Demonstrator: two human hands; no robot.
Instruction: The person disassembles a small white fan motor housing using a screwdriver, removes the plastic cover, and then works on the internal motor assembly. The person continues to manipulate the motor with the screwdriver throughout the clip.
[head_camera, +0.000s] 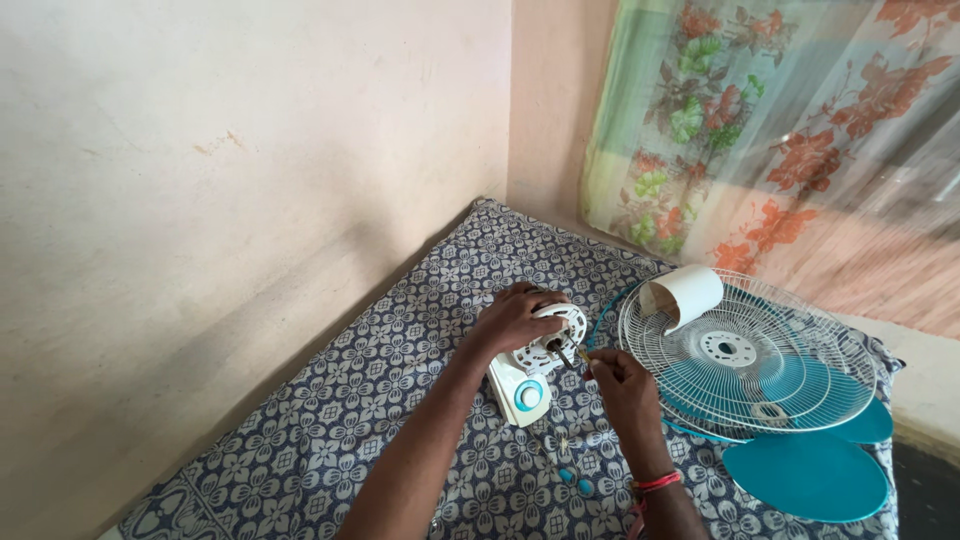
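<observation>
A fan motor unit (540, 350) is being held and worked on over a patterned cloth (330, 420).

The white motor unit is being gripped from above by the left hand (512, 318), fingers closed around its round face. A thin screwdriver (566, 356) is being pinched in the right hand (622, 385), its shaft slanting up-left into the motor, just left of that grip. Fan guards (745, 355) and teal blades (808, 472) are lying to the right.
</observation>
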